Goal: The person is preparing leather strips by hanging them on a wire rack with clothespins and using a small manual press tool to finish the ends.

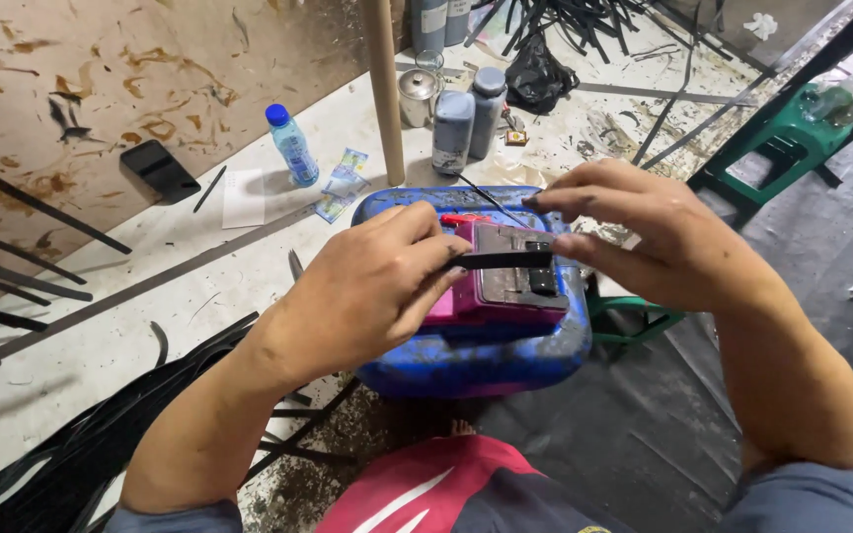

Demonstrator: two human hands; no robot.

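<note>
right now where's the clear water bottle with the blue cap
In the head view the water bottle stands upright on the floor at upper left, between the black phone-like slab and the cardboard tube, beyond the left hand.

Both forearms are bare; the left hand (372, 291) and right hand (659, 237) wear no gloves. Grey-blue sleeves show at five and seven o'clock; the red-and-dark garment (446, 489) at six is possibly shorts.

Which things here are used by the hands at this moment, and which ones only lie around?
In use:
left hand
right hand
black strip
pink device
blue jerrycan

Lying about:
water bottle
grey bottles
metal can
black phone
green stool
</note>
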